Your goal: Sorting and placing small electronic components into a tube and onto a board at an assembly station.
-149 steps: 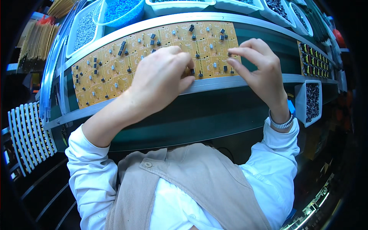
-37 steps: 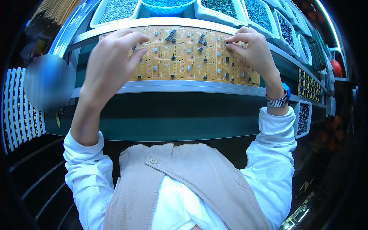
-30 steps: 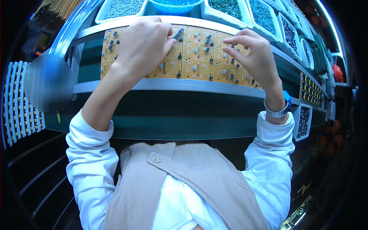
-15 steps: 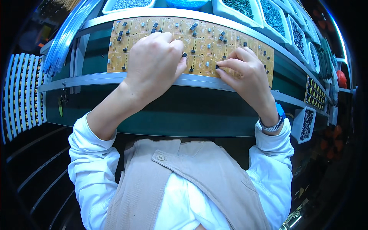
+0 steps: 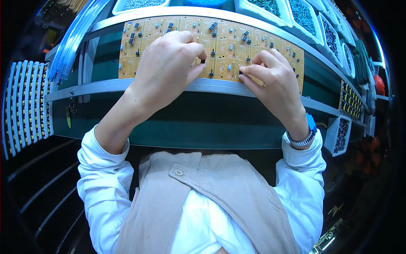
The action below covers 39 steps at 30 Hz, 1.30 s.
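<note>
A yellow-brown circuit board panel [image 5: 222, 46] lies across metal rails in front of me, dotted with small black and pale components. My left hand [image 5: 167, 67] is over its left-centre part, thumb and forefinger closed on a small black block-shaped component [image 5: 203, 61]. The other fingers are curled and hide some of the board. My right hand [image 5: 272, 74] is over the right part, its fingertips pinched on another small black component [image 5: 241, 72] close to the board's near edge. Whether that one touches the board I cannot tell.
White bins [image 5: 302, 19] of small parts line the far side and curve down the right. A smaller white bin [image 5: 338, 135] hangs at the near right. Clear plastic tubes [image 5: 80, 42] lean at the far left, above a rack of pale strips [image 5: 27, 106]. The near rail [image 5: 215, 86] borders the board.
My left hand has shifted slightly to the left, and the black component in its fingertips has turned more upright. My right hand keeps its pinch at almost the same spot.
</note>
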Tool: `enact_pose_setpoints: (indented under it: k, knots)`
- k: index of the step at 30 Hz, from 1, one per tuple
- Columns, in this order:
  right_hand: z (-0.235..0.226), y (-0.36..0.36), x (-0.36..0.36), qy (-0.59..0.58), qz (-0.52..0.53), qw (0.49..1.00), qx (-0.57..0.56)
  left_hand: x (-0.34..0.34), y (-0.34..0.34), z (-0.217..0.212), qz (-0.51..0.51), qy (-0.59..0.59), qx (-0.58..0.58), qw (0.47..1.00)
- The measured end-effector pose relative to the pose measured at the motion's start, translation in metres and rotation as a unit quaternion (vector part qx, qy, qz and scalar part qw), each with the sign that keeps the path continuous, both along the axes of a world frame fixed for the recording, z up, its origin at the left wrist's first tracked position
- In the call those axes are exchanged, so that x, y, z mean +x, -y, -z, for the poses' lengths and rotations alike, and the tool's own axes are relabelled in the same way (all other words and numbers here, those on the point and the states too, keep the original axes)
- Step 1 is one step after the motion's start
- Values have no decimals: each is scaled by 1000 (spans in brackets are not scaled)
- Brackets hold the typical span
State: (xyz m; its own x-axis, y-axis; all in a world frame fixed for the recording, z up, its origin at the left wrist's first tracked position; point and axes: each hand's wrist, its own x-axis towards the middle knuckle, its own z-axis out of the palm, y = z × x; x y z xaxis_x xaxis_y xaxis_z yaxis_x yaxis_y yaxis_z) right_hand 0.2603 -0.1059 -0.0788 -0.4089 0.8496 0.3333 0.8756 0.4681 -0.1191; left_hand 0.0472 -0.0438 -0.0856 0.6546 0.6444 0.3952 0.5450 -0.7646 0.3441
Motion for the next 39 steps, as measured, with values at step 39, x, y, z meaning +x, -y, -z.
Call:
enact_pose_setpoints:
  k: [39]
  knots:
    - [-1, -34, 13, -25, -3, 1000, -2, 27, -49, 8, -98, 22, -2, 995]
